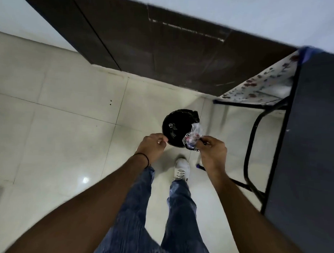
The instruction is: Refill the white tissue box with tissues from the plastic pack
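1. Two hands are in view, both held out over a black bin (173, 124) that is lined with a black bag and stands on the pale tiled floor (58, 113).
2. Right hand (211, 150): thumb and fingers pinch the plastic pack (193, 136). The pack is crumpled and clear with red and blue print, and it sits above the bin's near-right edge.
3. Left hand (154, 145): fingers curled in, thumb against forefinger, at the bin's near-left rim. We cannot tell whether it pinches anything.
4. We note a thin dark band (142, 155) on the left wrist.
5. Shiny crumpled scraps (171, 128) lie inside the bin.
6. One white shoe (182, 168) is on the floor, just short of the bin.
7. At right, a dark counter (313, 150) stands on black metal legs.
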